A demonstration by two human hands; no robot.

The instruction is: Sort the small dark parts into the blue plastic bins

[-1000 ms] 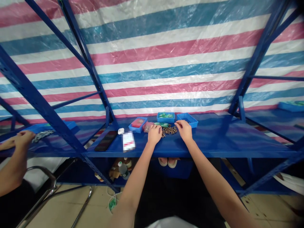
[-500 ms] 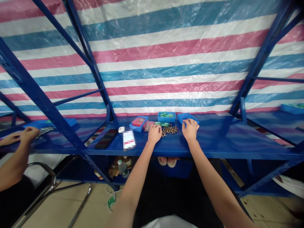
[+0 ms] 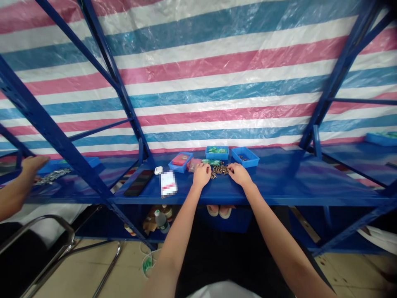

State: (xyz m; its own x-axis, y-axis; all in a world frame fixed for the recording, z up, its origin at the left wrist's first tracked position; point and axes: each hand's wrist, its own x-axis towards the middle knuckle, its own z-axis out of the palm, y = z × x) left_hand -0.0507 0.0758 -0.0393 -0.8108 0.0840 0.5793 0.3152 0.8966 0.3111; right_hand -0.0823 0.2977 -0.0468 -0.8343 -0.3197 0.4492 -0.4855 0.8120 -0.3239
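Observation:
A pile of small brass-coloured metal pieces (image 3: 220,169) lies on the blue shelf (image 3: 279,182) between my hands. My left hand (image 3: 202,174) rests at the pile's left edge, beside a pink plastic bag (image 3: 192,164); its fingers are curled, and what they hold, if anything, is hidden. At the pile's right edge, my right hand (image 3: 239,174) has its fingertips drawn together on the pieces, too small to tell apart. Behind it stands a blue tray (image 3: 252,161) with a few small dark pieces inside. Green packets (image 3: 217,150) fill another blue tray (image 3: 208,155).
On the left are a blue tray with red packets (image 3: 180,159), a white case (image 3: 158,170), a blurred white card (image 3: 168,183) and a black phone (image 3: 139,182). Another person's hand (image 3: 32,164) is at the far left. Blue posts frame the shelf.
My right hand has moved from the right blue tray down and left to the pile, uncovering small pieces in that tray. My left hand stays put. The other person's hand has lifted and shifted left.

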